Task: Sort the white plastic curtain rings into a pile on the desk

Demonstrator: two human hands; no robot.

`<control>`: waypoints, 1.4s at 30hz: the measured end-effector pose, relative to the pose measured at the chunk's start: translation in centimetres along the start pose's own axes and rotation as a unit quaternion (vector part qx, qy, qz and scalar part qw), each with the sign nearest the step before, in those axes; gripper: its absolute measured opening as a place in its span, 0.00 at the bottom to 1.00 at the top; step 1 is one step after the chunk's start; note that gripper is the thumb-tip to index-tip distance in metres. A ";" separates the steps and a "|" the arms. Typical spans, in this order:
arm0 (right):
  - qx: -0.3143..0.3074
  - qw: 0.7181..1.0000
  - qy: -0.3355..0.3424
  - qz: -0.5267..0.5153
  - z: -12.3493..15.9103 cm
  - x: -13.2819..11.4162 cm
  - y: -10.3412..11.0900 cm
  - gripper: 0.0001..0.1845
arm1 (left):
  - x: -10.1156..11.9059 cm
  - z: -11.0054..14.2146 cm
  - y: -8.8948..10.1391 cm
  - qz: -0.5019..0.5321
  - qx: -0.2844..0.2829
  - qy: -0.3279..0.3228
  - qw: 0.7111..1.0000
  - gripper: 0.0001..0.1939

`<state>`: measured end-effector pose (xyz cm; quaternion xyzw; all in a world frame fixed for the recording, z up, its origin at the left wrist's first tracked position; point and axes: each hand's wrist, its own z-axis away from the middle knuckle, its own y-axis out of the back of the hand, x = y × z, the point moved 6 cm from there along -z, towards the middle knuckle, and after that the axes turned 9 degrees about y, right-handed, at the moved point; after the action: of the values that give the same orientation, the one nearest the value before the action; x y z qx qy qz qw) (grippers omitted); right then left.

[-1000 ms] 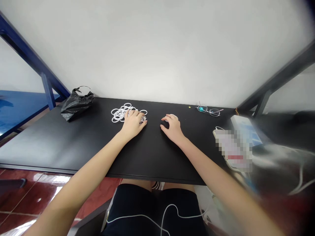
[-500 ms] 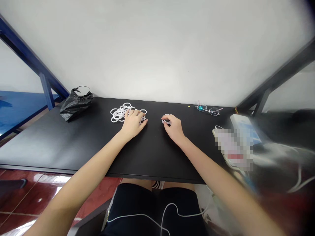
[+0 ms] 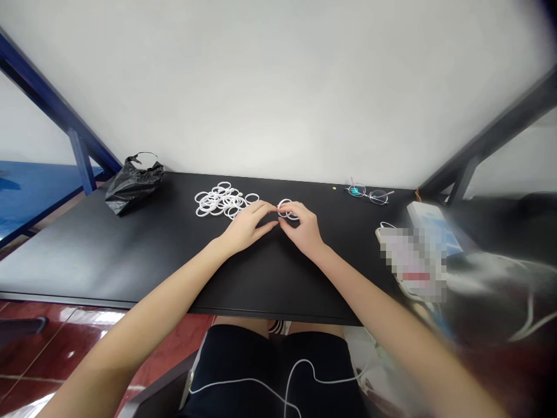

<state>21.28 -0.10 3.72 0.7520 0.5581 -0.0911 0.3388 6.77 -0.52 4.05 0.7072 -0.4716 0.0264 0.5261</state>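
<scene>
My left hand (image 3: 252, 225) reaches to the right, its thumb and fingers apart and their tips at the left edge of a white ring (image 3: 285, 201). Facing it, my right hand (image 3: 305, 226) is curled around that ring and at least one more white ring, with fingertips meeting those of my left hand. The right palm and fingers hide part of these rings. Beside my left hand, a loose pile of several white rings (image 3: 217, 200) lies on the black table (image 3: 261, 284).
A crumpled black plastic bag (image 3: 134, 184) lies at the far left. Eyeglasses (image 3: 368, 194) and a tiny yellow bit (image 3: 334, 188) are near the wall. To the right are a blurred-out phone (image 3: 411, 261) and a white box (image 3: 429, 217). A white cable (image 3: 252, 381) crosses my lap.
My left hand has moved right, off the pile of rings, to my right hand. A white ring now shows upright at the fingertips. My right hand has shifted slightly left.
</scene>
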 end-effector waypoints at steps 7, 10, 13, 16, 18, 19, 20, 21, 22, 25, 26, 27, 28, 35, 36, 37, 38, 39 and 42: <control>-0.067 0.997 0.013 -0.036 0.5 -0.5 -1.2 0.11 | -0.2 -0.1 0.1 0.006 -0.011 0.010 1.000 0.10; -0.087 0.995 0.023 -0.036 0.8 -0.6 -1.7 0.12 | -0.4 -0.1 -0.2 0.006 -0.026 0.012 1.000 0.08; -0.090 0.995 0.029 -0.028 0.9 -0.7 -1.8 0.12 | -1.0 -0.2 -0.2 0.037 -0.016 0.054 0.998 0.09; -0.067 0.996 0.053 -0.033 0.6 -1.3 -1.5 0.11 | -1.8 -0.3 -0.2 0.124 -0.001 0.120 0.985 0.12; -0.042 0.997 0.063 -0.034 0.5 -1.8 -1.1 0.09 | -2.2 -0.4 -0.2 0.196 0.003 0.160 0.967 0.15; -0.032 0.997 0.063 -0.034 0.5 -1.9 -0.9 0.09 | -2.4 -0.5 -0.2 0.231 0.001 0.179 0.956 0.16; -0.023 0.997 0.060 -0.037 0.4 -1.9 -0.7 0.10 | -2.6 -0.5 -0.2 0.263 -0.001 0.199 0.944 0.17; -0.018 0.997 0.055 -0.044 0.5 -1.9 -0.7 0.11 | -2.8 -0.6 -0.2 0.291 -0.002 0.218 0.932 0.18; -0.015 0.997 0.051 -0.055 0.5 -1.8 -0.7 0.11 | -3.0 -0.6 -0.2 0.312 -0.003 0.235 0.920 0.19; -0.013 0.995 0.016 -0.095 0.7 -1.0 -0.9 0.11 | -3.3 -0.6 0.0 0.352 0.006 0.262 0.898 0.20; -0.010 0.994 -0.006 -0.106 0.8 -0.7 -1.0 0.10 | -3.4 -0.6 0.1 0.361 0.009 0.264 0.894 0.21; -0.007 0.993 -0.029 -0.117 0.9 -0.3 -1.0 0.10 | -3.4 -0.6 0.1 0.370 0.010 0.264 0.891 0.21; -0.004 0.991 -0.050 -0.127 1.0 0.0 -1.1 0.10 | -3.4 -0.6 0.0 0.377 0.009 0.265 0.888 0.21; 0.019 0.983 -0.072 -0.170 1.0 -0.1 -1.0 0.11 | -3.3 -0.4 -0.7 0.374 -0.032 0.290 0.880 0.21; 0.023 0.982 -0.071 -0.171 1.0 -0.3 -0.9 0.12 | -3.3 -0.4 -0.6 0.372 -0.030 0.294 0.880 0.22; 0.027 0.982 -0.070 -0.171 1.0 -0.4 -0.8 0.13 | -3.3 -0.4 -0.6 0.371 -0.026 0.295 0.880 0.22; 0.029 0.983 -0.069 -0.170 1.0 -0.5 -0.8 0.14 | -3.4 -0.4 -0.5 0.370 -0.023 0.295 0.880 0.22; 0.030 0.983 -0.067 -0.168 1.0 -0.7 -0.7 0.13 | -3.4 -0.4 -0.5 0.369 -0.021 0.295 0.881 0.22; 0.027 0.986 -0.061 -0.155 0.9 -0.9 -0.6 0.10 | -3.3 -0.4 -0.4 0.364 -0.019 0.295 0.883 0.22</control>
<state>20.61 -1.24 3.22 0.6582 0.6434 -0.2031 0.3340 5.39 1.90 2.16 0.4350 -0.5191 0.4145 0.6078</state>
